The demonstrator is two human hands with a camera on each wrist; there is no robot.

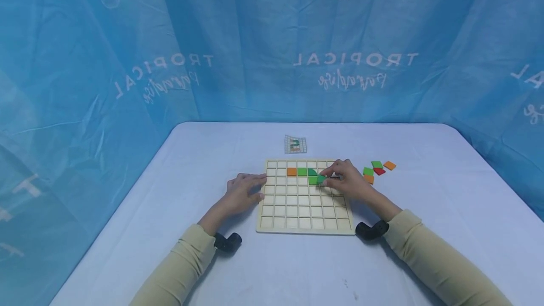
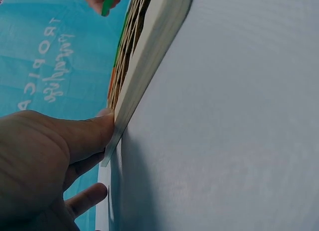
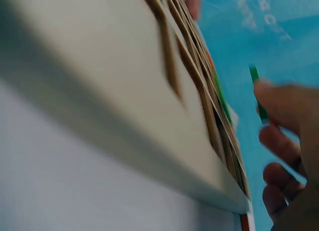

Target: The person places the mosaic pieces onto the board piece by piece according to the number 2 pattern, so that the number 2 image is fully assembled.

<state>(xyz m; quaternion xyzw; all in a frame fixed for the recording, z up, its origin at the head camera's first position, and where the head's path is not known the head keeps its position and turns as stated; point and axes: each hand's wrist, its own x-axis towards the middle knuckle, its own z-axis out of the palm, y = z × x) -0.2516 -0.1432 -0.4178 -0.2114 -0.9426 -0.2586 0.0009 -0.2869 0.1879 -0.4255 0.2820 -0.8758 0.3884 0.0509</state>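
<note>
A pale wooden grid board (image 1: 293, 224) lies on the table. My right hand (image 1: 350, 182) pinches a dark green tile (image 3: 254, 74) between thumb and fingers. In the right wrist view this tile is held on edge, raised above the board. Below the pinch, in the head view, a light green tile (image 1: 313, 180) sits in the grid. The row above it has an orange tile (image 1: 291, 172), a green tile (image 1: 302, 172) and a dark green rounded tile (image 1: 312, 172). My left hand (image 1: 243, 195) touches the board's left edge, its thumb (image 2: 92, 133) extended against the side.
Right of the board lie several loose tiles: orange (image 1: 389, 165), green (image 1: 376, 164) and red (image 1: 379, 171) among them. A small patterned grid card (image 1: 295, 144) is behind the board. Blue printed curtain (image 1: 272, 93) hangs behind the white table (image 1: 212, 145).
</note>
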